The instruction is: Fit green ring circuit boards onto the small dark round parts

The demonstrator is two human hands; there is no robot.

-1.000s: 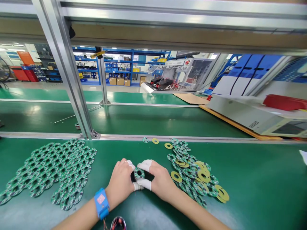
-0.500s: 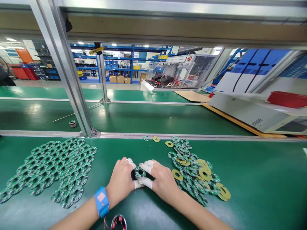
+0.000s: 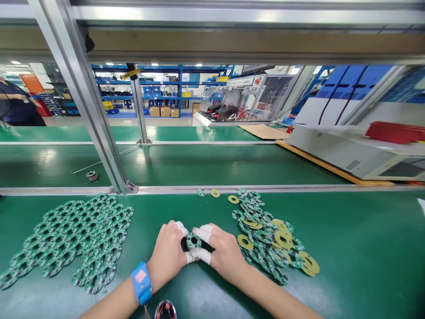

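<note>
A small ring-shaped green part [image 3: 194,240] is pinched between my two hands above the green work surface. My left hand [image 3: 171,246], with white finger covers and a blue wrist strap [image 3: 141,282], grips its left side. On the right side, the covered fingertips of my right hand [image 3: 221,248] press against it. Many green rings [image 3: 76,230] lie in close rows at the left. A loose heap of green rings [image 3: 259,235] mixed with yellow rings [image 3: 283,239] sits to the right. A wound coil part [image 3: 165,310] shows at the bottom edge.
A metal upright [image 3: 86,97] stands at the left behind a metal rail [image 3: 232,189]. Another coil part [image 3: 92,176] lies beyond the rail. A grey cabinet [image 3: 335,148] is at the right. A person [image 3: 20,104] stands far left.
The view has shifted slightly, and more of the person at the far left now shows. Both hands keep the same hold on the green ring part.
</note>
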